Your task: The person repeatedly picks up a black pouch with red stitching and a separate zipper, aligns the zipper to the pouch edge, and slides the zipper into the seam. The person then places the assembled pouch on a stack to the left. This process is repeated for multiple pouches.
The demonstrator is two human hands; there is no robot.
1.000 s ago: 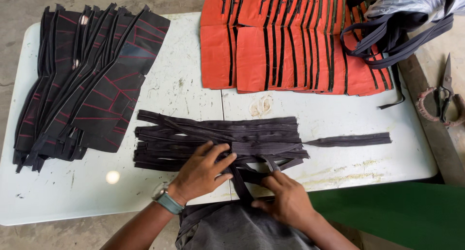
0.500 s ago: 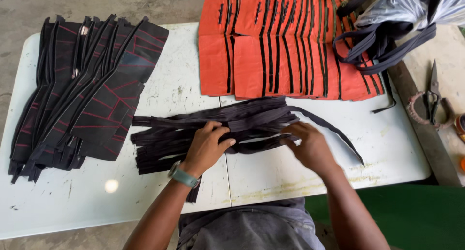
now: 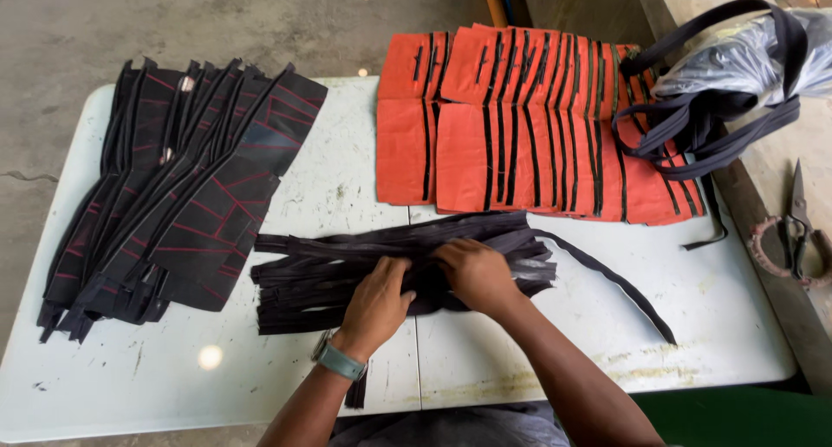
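A bundle of black zipper strips lies across the middle of the white folding table. My left hand rests on the bundle's middle with fingers curled into the strips. My right hand presses on the same bundle just to the right, fingers bent over it. One loose black strip trails off to the right toward the table's front. A watch with a grey-green band is on my left wrist.
A fanned stack of black panels with red stitching lies at the left. Orange panels with black stripes lie at the back. Black straps and a plastic bag sit at the back right. Scissors lie on a ledge at the right.
My right hand has come from the right end of the bundle to its middle, beside my left hand. The loose strip now trails further out to the right.
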